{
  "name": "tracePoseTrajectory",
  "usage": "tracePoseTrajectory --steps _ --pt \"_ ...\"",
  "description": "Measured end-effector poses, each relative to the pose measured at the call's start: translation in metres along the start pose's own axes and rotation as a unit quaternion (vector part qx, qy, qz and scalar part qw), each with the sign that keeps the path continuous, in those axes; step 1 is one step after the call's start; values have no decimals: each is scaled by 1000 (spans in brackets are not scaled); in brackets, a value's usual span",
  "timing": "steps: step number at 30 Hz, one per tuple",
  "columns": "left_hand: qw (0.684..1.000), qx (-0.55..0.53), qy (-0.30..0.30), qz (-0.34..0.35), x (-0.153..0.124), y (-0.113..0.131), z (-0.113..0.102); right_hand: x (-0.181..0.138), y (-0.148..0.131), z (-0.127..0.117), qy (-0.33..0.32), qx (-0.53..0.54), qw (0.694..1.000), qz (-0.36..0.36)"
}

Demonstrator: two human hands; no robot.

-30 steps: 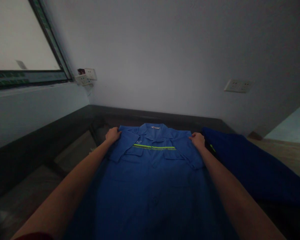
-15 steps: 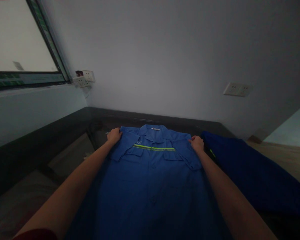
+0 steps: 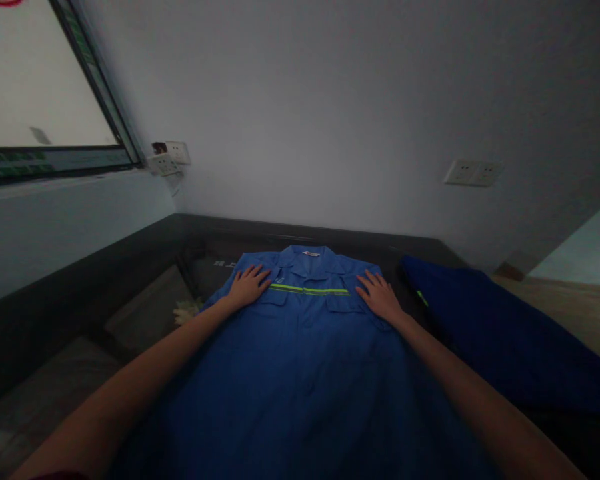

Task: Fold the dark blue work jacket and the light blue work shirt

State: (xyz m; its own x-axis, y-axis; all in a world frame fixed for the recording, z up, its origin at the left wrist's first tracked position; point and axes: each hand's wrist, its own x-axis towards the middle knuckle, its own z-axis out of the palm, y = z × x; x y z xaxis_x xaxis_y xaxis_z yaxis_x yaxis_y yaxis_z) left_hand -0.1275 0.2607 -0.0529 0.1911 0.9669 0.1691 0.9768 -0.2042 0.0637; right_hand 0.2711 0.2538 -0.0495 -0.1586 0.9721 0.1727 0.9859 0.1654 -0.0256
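A blue short-sleeved work shirt (image 3: 300,353) lies spread front side up on a dark table, its collar toward the wall. A yellow-green stripe (image 3: 325,291) crosses its chest above two flapped pockets. My left hand (image 3: 247,285) rests flat on the shirt near the left sleeve, fingers spread. On the opposite sleeve, my right hand (image 3: 380,297) lies with its fingers apart. Neither hand grips the cloth. The shirt's lower part fades into shadow at the bottom of the view.
A darker blue garment (image 3: 500,327) lies on the table at the right. Beside the shirt on the left is a pale, frayed-looking item (image 3: 186,311). A grey wall (image 3: 300,133) with a socket plate (image 3: 473,173) rises behind the table, and a window (image 3: 45,80) is at upper left.
Both hands have let go of the shirt's shoulder edges and moved inward onto the sleeves, with fingers now spread flat. The pale item at the left shows more.
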Motion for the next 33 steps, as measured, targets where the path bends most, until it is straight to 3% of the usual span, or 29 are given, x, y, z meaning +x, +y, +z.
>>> tracePoseTrajectory --steps 4,13,15,20,27,33 --pt "999 -19 -12 -23 -5 1 10 -7 0 14 -65 12 998 22" --pt "999 -47 -5 -23 -5 2 5 -9 -1 18 -45 0 999 28" --pt "997 -65 24 -20 -8 5 1 -10 -1 18 -38 4 999 25" --pt "980 -81 180 -28 -21 14 -16 -12 -1 17 6 24 1000 18" --pt "965 -174 190 -39 -46 5 -69 -17 -7 7 120 -20 992 -18" --pt "967 -229 105 -32 -126 -12 -138 -24 -12 -5 177 -83 976 -99"
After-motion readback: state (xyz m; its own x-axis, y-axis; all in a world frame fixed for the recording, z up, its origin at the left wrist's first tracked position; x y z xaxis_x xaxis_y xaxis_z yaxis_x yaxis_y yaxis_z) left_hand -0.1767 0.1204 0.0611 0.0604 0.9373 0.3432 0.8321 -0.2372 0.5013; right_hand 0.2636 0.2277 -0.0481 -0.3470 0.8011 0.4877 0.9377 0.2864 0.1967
